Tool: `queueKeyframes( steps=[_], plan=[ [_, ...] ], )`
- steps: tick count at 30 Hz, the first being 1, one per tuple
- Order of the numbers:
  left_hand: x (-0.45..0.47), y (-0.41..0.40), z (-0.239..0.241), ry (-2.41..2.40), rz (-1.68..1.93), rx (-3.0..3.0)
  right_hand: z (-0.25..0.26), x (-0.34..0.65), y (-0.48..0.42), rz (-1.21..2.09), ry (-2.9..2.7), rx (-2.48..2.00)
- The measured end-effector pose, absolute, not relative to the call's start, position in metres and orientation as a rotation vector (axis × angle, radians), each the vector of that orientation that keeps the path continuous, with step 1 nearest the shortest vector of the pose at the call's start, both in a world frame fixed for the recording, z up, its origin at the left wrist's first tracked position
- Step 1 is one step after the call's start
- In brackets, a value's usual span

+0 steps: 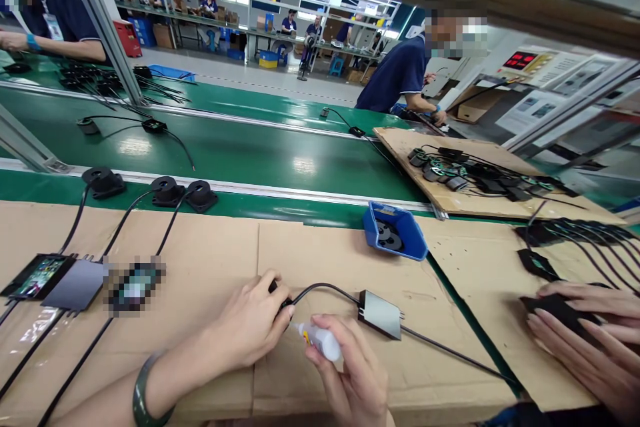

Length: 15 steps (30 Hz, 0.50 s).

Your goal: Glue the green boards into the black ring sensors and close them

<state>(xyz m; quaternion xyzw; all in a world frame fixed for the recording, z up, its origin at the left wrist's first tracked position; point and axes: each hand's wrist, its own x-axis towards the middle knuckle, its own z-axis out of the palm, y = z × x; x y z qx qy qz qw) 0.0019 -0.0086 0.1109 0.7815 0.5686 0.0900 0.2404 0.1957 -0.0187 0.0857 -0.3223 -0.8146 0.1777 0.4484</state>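
Note:
My left hand (253, 320) is closed on a small black cable-end part (273, 286), most of which my fingers hide. From it a black cable (320, 285) curves right to a grey metal-cased box (381, 315) lying on the cardboard. My right hand (353, 367) grips a small white squeeze bottle (325, 341), tilted so that its thin nozzle points at the black part. Nozzle and part are close together; whether they touch I cannot tell. Beyond my hands stands a blue bin (397, 232) with black round parts inside.
At left lie black round housings (167, 191) cabled to a grey box (75, 285) and exposed circuit boards. A co-worker's hands (585, 333) press a black piece at right. Behind runs a green conveyor (260, 153); a cardboard sheet (435, 197) holding cabled parts overhangs it.

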Motion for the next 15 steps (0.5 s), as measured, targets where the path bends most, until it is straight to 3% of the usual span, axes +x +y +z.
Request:
queueKeyframes(
  steps=[15],
  plan=[
    [0.0025,-0.0098,0.1088,1.553,0.280,2.144,0.0933,0.1946,-0.0156,0.483,-2.036,-0.787]
  ],
)
